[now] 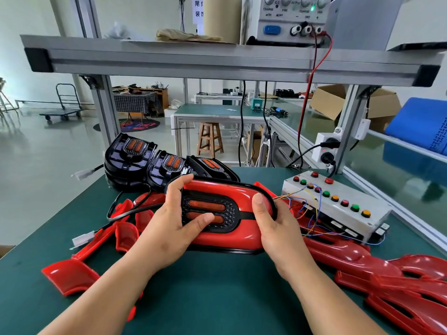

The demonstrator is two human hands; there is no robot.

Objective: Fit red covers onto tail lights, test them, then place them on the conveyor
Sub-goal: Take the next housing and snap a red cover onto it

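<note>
**Covered tail light gripped beside the button box**

Just left of the white metal box of coloured push-buttons (338,201), the black oval tail light in its glossy red plastic cover (229,239) sits over the dark green bench mat (217,291). The left hand (169,228) curls round its left end and the right hand (278,228) clasps its right end. Loose red covers (387,274) lie below the box. A grey aluminium shelf (193,61) runs above it, and a wooden stool (210,139) stands on the pale floor beyond.

On the power supply (285,21) up on the shelf (169,56) I read "COARSE" under the left knob and again further right, "C.C." near the top, "ON" and "OFF" above the blue switch (272,29), and "−", "GND", "+" over the terminals (307,29). Its other labels blur. The white paper sign (198,8) to its left shows "尾" and "装", and the rest of it is cut off.
</note>
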